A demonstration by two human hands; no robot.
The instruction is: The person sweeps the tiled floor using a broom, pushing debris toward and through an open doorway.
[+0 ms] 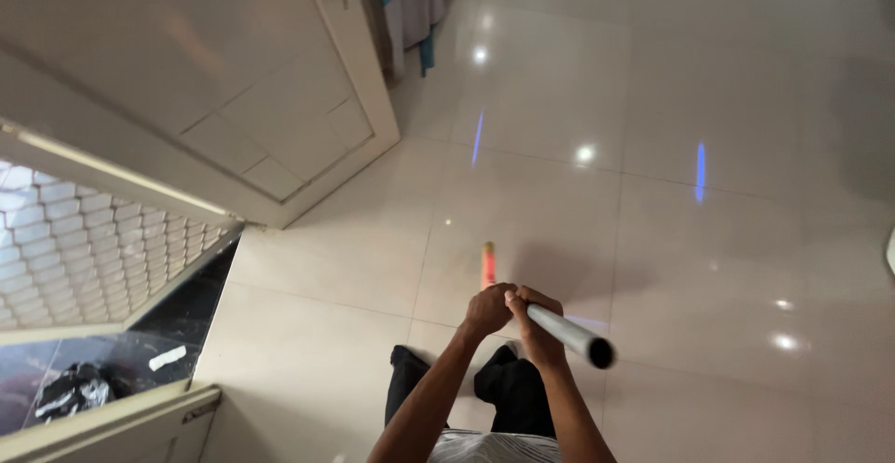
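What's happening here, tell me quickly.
A person stands on a glossy white tiled floor and grips a metal pole with both hands, the left hand and the right hand close together near its upper end. The pole slants down toward the floor, with an orange-red part showing beyond the hands. A white panelled door stands open on the left, beside a doorway to a dark-floored room with scale-patterned wall tiles.

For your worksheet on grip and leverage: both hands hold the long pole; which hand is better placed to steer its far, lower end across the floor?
Probably the left hand. It grips the pole further down, toward the red section near the floor, while the right hand sits nearer the open top end, better suited as a pivot.
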